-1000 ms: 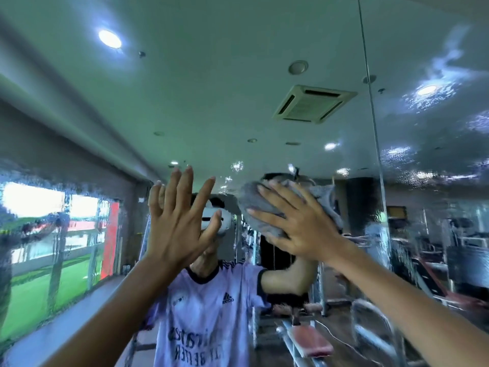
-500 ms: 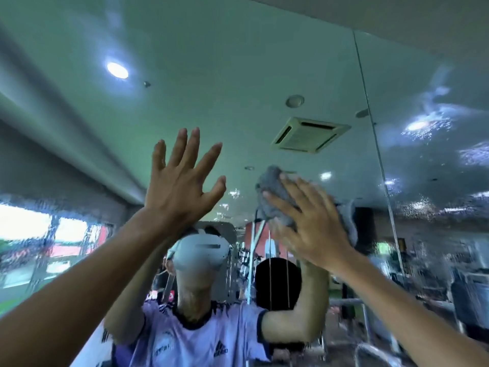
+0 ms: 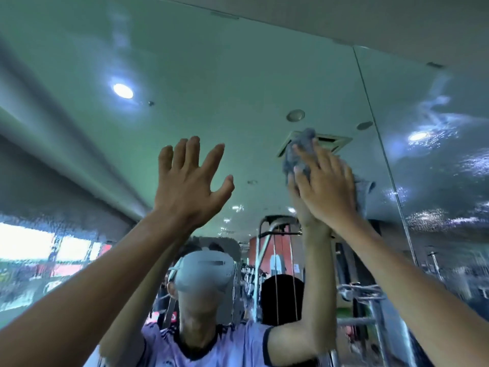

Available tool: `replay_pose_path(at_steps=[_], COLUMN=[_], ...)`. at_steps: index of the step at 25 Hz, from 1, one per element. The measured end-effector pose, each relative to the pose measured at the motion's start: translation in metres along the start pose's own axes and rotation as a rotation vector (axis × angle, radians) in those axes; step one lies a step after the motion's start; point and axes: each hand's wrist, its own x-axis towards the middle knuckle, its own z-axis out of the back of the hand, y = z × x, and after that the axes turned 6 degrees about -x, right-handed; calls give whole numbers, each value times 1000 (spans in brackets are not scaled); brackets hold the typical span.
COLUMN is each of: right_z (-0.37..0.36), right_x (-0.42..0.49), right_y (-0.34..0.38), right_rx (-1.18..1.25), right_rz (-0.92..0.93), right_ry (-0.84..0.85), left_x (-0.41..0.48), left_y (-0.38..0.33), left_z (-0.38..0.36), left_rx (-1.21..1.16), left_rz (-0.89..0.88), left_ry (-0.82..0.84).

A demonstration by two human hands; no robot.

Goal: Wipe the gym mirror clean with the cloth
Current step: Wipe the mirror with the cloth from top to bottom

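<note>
a: what's around the cloth [image 3: 298,154]?
b: a seam [image 3: 381,144] just right, streaks [image 3: 438,119] beyond. left hand [image 3: 190,186] spread, beside it.
a: and the cloth?
b: high on the mirror [image 3: 211,62], under the flat right hand [image 3: 326,190], bunched, slanting up-left.

Both arms raised high, left hand [image 3: 191,187] splayed, right hand [image 3: 326,190] flat

Mirror [image 3: 211,62] open above cloth [image 3: 300,152]; panel seam [image 3: 377,128] rightward.
</note>
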Motion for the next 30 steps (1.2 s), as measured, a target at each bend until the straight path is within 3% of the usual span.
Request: replay_pose_path(at_steps=[2,3,6,8,13,16,18,19,24,26,29,30], right_z=[3,6,10,5,9,12,13,10,7,9,11,11], right_x=[39,46,10,-20,74,67,29,19,102,96,11,-16], right_y=[10,24,52,37,30,75,75,63,38,67,73,57], right_rx=[27,51,98,87,77,83,74,60,101,62,95,111], right_rz=[-184,-156,185,242,-225,15,220,230,-207,-75,405,484], right_ry=[31,49,31,28,46,21,26,24,29,13,52,81], left_x=[20,27,32,27,24,12,0,-4,-10,-12,-23,-31], left_y=[-5,-6,-3,-1,-4,3,8,9,7,9,13,12], left_z=[0,-1,-5,-6,-10,-9,-7,-6,-7,-8,-7,-7], left_rx=[-18,-26,-36,-34,-8,-21,-17,-14,-6,2,-5,-4], left_rz=[23,35,32,29,37,25,6,0,3,7,9,-1], left_ry=[-12,-7,9,11,18,14,14,12,-4,-8,-20,-27])
